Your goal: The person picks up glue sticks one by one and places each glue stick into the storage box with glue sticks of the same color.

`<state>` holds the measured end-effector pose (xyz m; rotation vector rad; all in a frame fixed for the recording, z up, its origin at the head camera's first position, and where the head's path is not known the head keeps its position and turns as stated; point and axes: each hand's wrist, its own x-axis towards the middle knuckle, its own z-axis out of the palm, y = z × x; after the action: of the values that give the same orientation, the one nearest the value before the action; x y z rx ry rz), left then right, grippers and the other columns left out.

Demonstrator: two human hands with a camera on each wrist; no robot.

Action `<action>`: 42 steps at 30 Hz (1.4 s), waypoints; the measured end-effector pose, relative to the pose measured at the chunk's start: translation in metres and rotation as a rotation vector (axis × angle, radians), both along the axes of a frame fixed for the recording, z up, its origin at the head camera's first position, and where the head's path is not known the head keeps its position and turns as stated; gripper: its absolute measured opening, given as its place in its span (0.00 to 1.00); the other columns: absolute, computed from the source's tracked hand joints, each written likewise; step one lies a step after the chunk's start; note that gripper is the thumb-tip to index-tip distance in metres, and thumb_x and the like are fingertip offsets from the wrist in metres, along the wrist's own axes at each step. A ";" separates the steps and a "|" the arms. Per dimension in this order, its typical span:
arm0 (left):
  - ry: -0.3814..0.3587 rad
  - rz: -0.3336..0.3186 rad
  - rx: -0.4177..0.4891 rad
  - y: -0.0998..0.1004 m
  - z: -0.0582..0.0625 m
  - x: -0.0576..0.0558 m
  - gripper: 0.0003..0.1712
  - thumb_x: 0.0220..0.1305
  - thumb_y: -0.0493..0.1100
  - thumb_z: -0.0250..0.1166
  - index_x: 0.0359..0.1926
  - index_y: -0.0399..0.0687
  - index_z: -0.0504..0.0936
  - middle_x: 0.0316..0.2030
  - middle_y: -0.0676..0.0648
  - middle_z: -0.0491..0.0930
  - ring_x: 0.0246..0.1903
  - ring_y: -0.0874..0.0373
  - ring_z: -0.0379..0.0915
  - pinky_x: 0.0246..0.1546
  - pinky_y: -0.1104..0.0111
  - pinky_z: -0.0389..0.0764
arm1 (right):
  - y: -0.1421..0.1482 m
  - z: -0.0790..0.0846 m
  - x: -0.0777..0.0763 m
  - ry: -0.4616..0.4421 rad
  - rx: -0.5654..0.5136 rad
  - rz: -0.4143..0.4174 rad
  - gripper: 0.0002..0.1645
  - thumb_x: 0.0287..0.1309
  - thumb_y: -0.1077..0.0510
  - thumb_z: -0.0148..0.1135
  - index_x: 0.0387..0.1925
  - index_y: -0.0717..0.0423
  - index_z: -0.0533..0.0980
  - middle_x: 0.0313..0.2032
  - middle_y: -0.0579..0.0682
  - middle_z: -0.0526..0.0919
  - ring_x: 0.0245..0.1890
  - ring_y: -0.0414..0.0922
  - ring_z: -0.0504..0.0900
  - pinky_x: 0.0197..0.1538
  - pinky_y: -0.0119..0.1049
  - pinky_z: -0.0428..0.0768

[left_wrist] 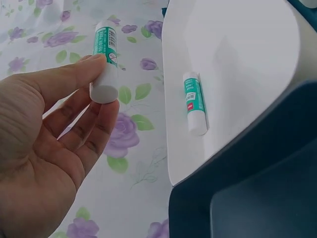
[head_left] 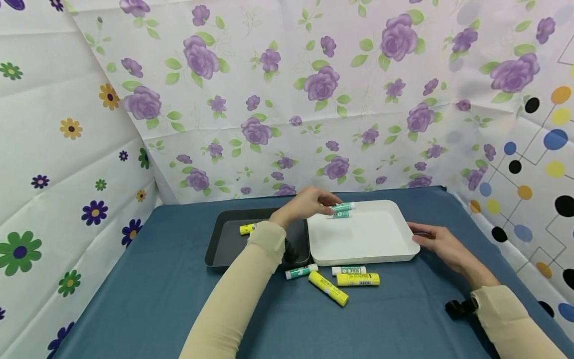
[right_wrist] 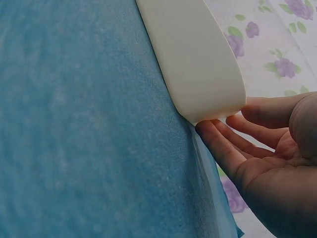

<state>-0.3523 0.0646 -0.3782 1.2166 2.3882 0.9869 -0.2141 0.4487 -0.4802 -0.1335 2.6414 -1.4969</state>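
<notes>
My left hand [head_left: 309, 204] pinches a white and green glue stick [left_wrist: 105, 64] between thumb and fingertips, above the far left part of the white tray [head_left: 365, 239]. Another green-labelled glue stick [left_wrist: 194, 103] lies inside that tray along its wall. At the white tray's right side, my right hand [head_left: 441, 247] rests thumb and fingertips against the outer wall. In the right wrist view, those fingers [right_wrist: 223, 144] are nearly straight and touch the tray's end [right_wrist: 208, 84]. Below the left forearm's far side, a yellow glue stick [head_left: 246, 229] sits in the dark grey tray, partly hidden by the sleeve.
The dark tray [head_left: 215, 244] stands directly left of the white one. In front of them lie two yellow glue sticks, one angled [head_left: 328, 288] and one level [head_left: 358, 279], plus two green-labelled ones [head_left: 301, 271]. Floral cloth [head_left: 278, 99] hangs behind the blue-covered table [head_left: 161, 299].
</notes>
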 end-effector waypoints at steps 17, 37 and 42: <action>-0.023 0.016 -0.036 0.032 -0.013 -0.012 0.18 0.70 0.37 0.70 0.60 0.46 0.87 0.51 0.47 0.86 0.48 0.58 0.81 0.48 0.70 0.81 | -0.001 0.002 0.001 -0.001 0.013 -0.002 0.39 0.79 0.46 0.56 0.79 0.63 0.60 0.74 0.69 0.64 0.72 0.67 0.64 0.53 0.22 0.75; -0.044 0.141 -0.188 0.039 -0.041 -0.018 0.16 0.70 0.36 0.70 0.57 0.47 0.89 0.52 0.47 0.85 0.50 0.57 0.79 0.49 0.66 0.81 | -0.003 0.000 -0.001 0.009 0.002 0.004 0.37 0.79 0.50 0.56 0.78 0.65 0.61 0.73 0.71 0.64 0.71 0.68 0.65 0.51 0.20 0.74; -0.022 0.149 -0.223 0.038 -0.044 -0.019 0.16 0.69 0.37 0.71 0.56 0.49 0.89 0.51 0.49 0.85 0.50 0.58 0.79 0.49 0.67 0.81 | -0.002 -0.001 -0.001 0.007 0.016 -0.011 0.38 0.79 0.47 0.56 0.78 0.64 0.61 0.74 0.69 0.65 0.71 0.64 0.66 0.52 0.19 0.73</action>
<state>-0.3715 0.1031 -0.4217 0.9561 2.5204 0.7435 -0.2154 0.4464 -0.4812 -0.1235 2.6630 -1.4802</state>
